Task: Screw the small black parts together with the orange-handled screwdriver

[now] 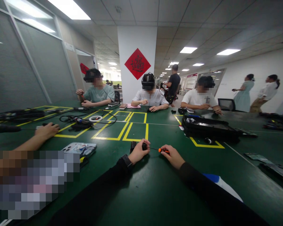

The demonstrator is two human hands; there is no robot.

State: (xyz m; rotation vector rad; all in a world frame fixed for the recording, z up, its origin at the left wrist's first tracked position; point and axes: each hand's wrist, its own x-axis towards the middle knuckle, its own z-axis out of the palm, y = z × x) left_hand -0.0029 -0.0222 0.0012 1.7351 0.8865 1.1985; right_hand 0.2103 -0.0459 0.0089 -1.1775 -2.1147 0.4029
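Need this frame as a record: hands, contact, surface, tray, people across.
Left hand: holds small black part
Right hand: holds orange-and-black screwdriver, shaft toward the part
Tip contact: cannot tell
Surface: green table, yellow tape outlines
Tray: black tray, beyond and right of the right hand
Across table: three seated people wearing headgear

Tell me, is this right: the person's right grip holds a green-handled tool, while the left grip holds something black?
Not quite: the tool has an orange and black handle, not green, as the head view shows. The right grip does hold it, and the left grip holds a black object.
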